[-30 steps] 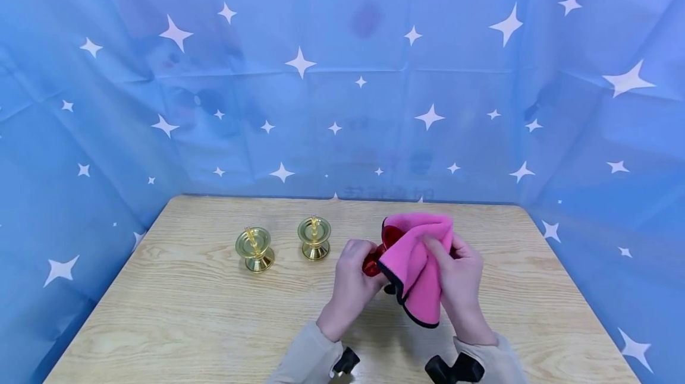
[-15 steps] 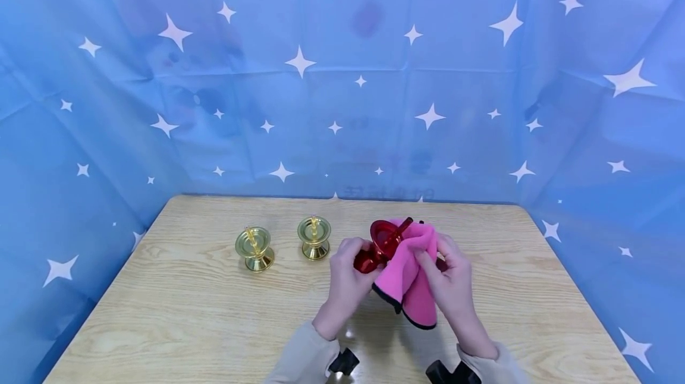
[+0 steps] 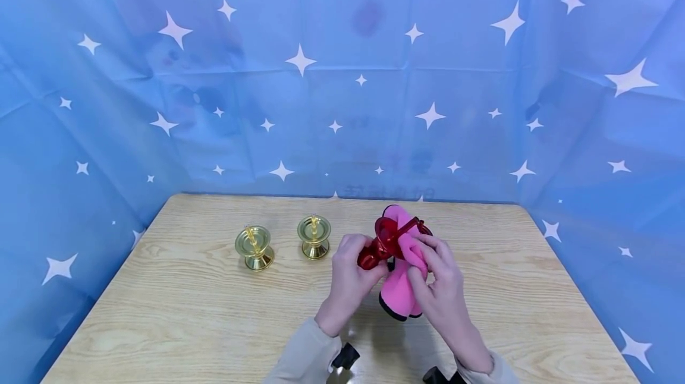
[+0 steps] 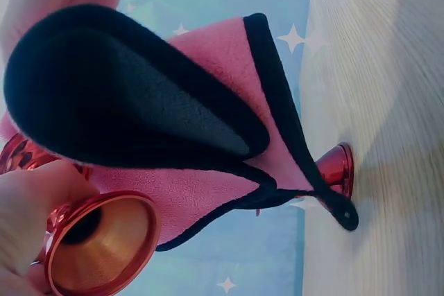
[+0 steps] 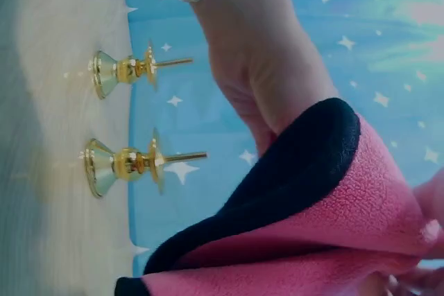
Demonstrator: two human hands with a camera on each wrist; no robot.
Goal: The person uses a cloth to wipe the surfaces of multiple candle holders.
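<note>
My left hand grips a shiny red metal candle holder by its base. The holder is tilted, its dish and spike pointing up and right; the left wrist view looks into its hollow base. With my right hand I pinch a pink cloth with black edging, folded against the dish and spike. The cloth's dark underside faces the left wrist camera. Behind the cloth, a second red candle holder stands on the table, mostly hidden.
Two gold candle holders stand upright on the wooden table, left of my hands. A blue star-patterned curtain hangs behind the table and along both sides.
Earlier the cloth covered most of the red holder's dish; now dish and spike show. My right hand has shifted left and the cloth is bunched tighter. The gold holders stay put.
</note>
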